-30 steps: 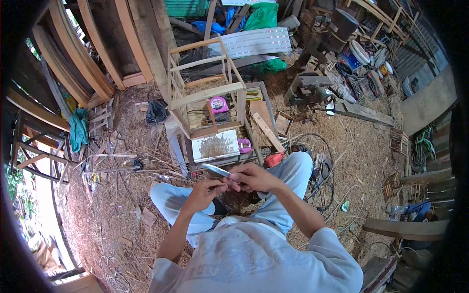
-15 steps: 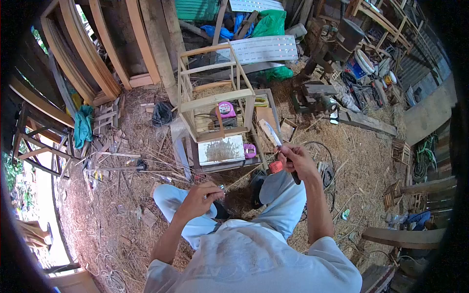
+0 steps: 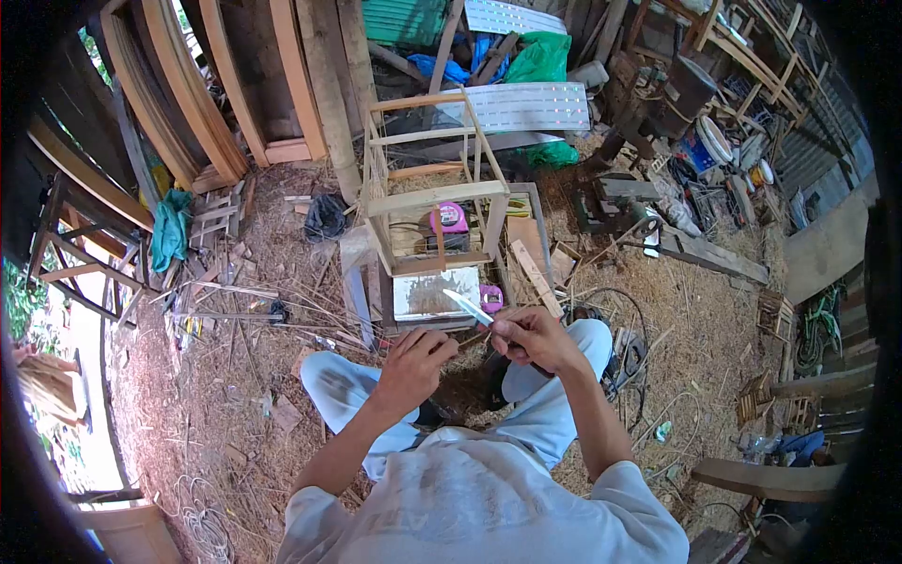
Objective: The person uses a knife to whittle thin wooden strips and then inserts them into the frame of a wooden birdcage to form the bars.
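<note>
My right hand (image 3: 536, 340) is closed around a knife (image 3: 467, 306), its pale blade pointing up and to the left. My left hand (image 3: 413, 368) is just left of it, fingers curled in; whatever they may hold is hidden. Both hands are above my lap, between the knees. Beyond them a white, worn board (image 3: 434, 295) lies at the near end of a low bench. A pink tape measure (image 3: 490, 298) rests by the board's right edge. Behind it stands a slatless wooden frame (image 3: 437, 196), with a larger pink tape measure (image 3: 449, 218) seen through it.
Wood shavings and scraps cover the ground (image 3: 254, 376). A wooden strip (image 3: 536, 279) leans at the bench's right side. A black plastic bag (image 3: 325, 218) lies to the left. Farther right are a metal vise-like machine (image 3: 611, 202) and a long beam (image 3: 714, 258). Timber frames (image 3: 299, 80) stand back left.
My right hand has moved left with the knife, whose blade now reaches over the white board's edge. My left hand has moved slightly up and right. A red object by my right hand is no longer visible.
</note>
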A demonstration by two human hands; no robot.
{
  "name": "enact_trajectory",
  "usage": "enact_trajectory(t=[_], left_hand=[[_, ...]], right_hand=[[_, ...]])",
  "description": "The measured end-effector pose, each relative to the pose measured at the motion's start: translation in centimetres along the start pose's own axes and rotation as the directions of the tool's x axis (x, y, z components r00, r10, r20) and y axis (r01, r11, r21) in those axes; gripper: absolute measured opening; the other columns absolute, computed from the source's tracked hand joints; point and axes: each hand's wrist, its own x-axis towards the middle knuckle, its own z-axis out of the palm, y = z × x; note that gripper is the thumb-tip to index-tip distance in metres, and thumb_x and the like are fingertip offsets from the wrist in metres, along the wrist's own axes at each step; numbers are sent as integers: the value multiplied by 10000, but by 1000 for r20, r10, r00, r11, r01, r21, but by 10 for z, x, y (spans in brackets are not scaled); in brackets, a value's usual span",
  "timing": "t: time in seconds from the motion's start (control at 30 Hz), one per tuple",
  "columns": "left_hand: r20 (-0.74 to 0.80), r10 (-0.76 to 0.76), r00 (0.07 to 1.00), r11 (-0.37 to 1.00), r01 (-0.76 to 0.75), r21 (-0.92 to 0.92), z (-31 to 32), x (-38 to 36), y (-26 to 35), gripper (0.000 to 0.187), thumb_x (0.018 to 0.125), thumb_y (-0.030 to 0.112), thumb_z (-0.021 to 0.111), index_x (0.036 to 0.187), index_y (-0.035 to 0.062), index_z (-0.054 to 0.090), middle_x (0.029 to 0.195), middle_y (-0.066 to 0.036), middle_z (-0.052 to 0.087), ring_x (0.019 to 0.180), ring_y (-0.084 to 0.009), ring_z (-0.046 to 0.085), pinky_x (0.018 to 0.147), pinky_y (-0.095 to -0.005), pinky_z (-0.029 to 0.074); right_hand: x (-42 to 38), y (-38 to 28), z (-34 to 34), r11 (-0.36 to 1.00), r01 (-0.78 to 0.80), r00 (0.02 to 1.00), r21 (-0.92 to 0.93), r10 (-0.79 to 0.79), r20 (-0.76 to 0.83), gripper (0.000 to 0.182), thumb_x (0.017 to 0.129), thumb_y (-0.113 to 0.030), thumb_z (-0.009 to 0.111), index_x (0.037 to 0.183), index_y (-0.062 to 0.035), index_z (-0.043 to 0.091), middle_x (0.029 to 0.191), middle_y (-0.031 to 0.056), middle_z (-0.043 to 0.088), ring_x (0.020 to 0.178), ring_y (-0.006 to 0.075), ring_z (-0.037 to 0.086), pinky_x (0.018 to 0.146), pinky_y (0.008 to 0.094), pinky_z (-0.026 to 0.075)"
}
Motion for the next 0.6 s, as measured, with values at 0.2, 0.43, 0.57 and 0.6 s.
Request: enact_trajectory(t=[0.2, 0.43, 0.57, 0.6], left_hand=[[-53, -52, 997, 998, 54, 36, -13, -19, -22, 224, 678, -33, 561, 869, 83, 579, 890, -63, 542, 889, -254, 556, 806, -377, 445], [-48, -32, 998, 996, 36, 86, -1, -7, -15, 247, 672, -9, 575, 886, 106, 620, 866, -56, 563, 873, -250, 562, 818, -380, 443], [-90, 44, 995, 993, -34, 115, 0, -3, -14, 248, 663, 0, 579, 873, 126, 622, 857, -33, 569, 860, -237, 556, 792, -371, 429], [-91, 40, 995, 993, -29, 115, -2, -6, -14, 248, 663, 0, 579, 873, 126, 622, 857, -33, 569, 860, -237, 556, 792, -371, 429]], right_hand=[[-8, -10, -27, 980, 134, 913, 150, -63, -404, 225, 959, -196, 508, 920, -8, 624, 645, -32, 505, 473, 30, 380, 402, 181, 269], [12, 12, 20, 963, 51, 997, 265, -32, -77, 244, 965, -209, 496, 1021, -1, 610, 641, -25, 489, 466, 41, 349, 403, 189, 257], [13, 6, 13, 996, 35, 997, 83, -40, 63, 249, 955, -214, 520, 990, 8, 627, 647, -14, 520, 474, 40, 367, 402, 190, 257], [13, 7, 14, 996, 31, 997, 82, -37, 67, 249, 955, -214, 520, 990, 8, 627, 647, -14, 520, 474, 40, 367, 402, 190, 257]])
